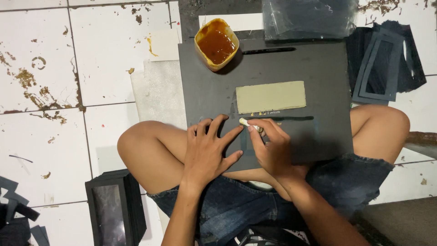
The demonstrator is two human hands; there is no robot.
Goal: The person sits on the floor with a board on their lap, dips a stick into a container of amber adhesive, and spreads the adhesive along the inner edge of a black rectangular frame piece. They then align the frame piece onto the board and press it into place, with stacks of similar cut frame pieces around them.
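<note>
A large dark grey board (318, 68) rests across my crossed legs. On it lies a pale olive rectangular patch (270, 96) with a thin black strip (296, 118) just below it. My left hand (210, 150) lies flat on the board's near left part, fingers spread. My right hand (269, 146) pinches a small whitish stick-like applicator (248, 123), its tip touching the board near the strip's left end. A yellow cup of brown glue (216, 43) stands at the board's far left corner.
Black window-cut frames (380, 68) lie at the far right, a clear plastic bag (309, 18) beyond the board. A stack of black window boxes (114, 209) stands near left. Black scraps (18, 218) sit at the left edge. The white tiled floor (104, 50) is glue-stained.
</note>
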